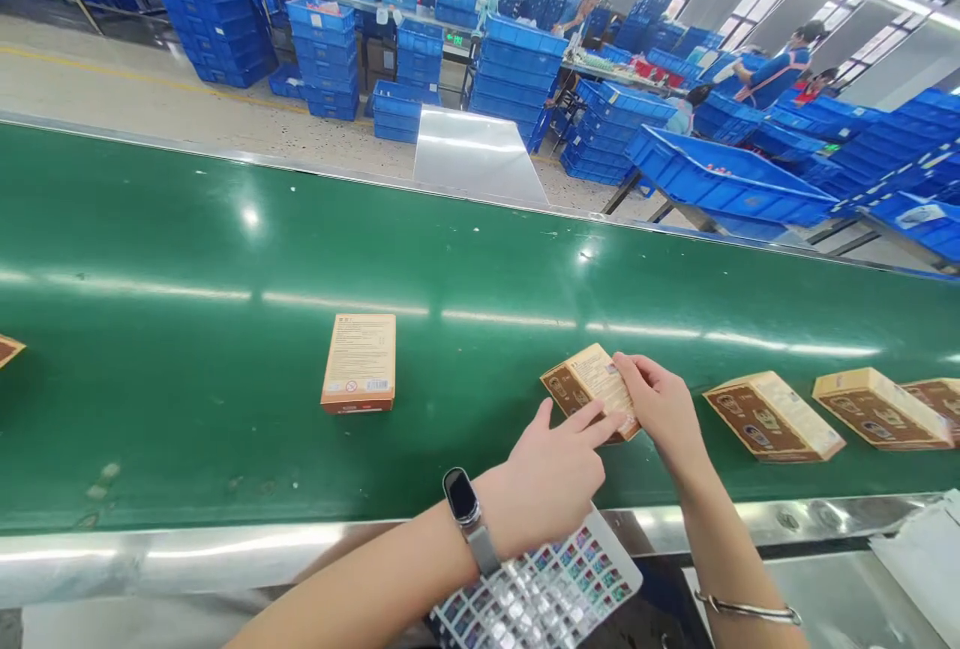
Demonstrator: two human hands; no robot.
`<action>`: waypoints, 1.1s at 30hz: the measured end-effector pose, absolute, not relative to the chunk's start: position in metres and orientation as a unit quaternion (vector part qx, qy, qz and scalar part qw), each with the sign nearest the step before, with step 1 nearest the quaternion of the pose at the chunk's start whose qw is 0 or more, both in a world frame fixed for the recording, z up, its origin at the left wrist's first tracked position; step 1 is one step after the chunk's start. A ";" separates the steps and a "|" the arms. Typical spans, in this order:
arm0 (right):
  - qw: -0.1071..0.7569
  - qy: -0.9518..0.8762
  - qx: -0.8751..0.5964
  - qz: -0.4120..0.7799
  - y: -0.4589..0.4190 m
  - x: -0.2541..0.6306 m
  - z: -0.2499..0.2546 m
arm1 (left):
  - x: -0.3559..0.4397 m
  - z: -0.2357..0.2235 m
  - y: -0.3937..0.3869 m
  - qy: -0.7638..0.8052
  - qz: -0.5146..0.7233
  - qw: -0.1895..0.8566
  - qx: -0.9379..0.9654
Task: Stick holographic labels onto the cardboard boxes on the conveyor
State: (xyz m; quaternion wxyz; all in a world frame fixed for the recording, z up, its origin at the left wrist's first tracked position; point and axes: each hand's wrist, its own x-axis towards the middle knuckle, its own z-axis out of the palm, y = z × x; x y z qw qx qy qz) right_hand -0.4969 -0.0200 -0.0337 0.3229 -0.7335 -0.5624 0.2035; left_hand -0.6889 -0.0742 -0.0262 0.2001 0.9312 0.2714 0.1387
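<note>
A small cardboard box, cream on top with brown printed sides, rests tilted on the green conveyor belt. My right hand grips its right edge between thumb and fingers. Stretched across from the left, my left hand has its fingers spread, with the fingertips touching the near part of the box. Beneath my left forearm lies a sheet of small shiny stickers, partly hidden by the wrist and its watch.
Another box lies to the left on the belt. Several similar boxes stand at the right, and one is cut off at the left edge. Metal rails border the belt. Stacked blue crates and co-workers are beyond.
</note>
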 end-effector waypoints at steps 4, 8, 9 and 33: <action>0.327 -0.574 -0.738 0.136 -0.021 -0.496 -0.023 | -0.703 -0.021 -0.078 0.298 0.178 0.292 0.891; 0.328 -0.612 -0.712 0.107 -0.026 -0.507 -0.012 | -0.749 -0.007 -0.096 0.423 0.209 0.474 0.743; 0.331 -0.630 -0.697 0.091 -0.030 -0.514 -0.009 | -0.762 -0.004 -0.102 0.447 0.231 0.511 0.696; 0.293 -0.925 -0.239 0.032 -0.094 -0.611 0.006 | -0.809 -0.001 -0.128 0.584 0.240 0.585 0.509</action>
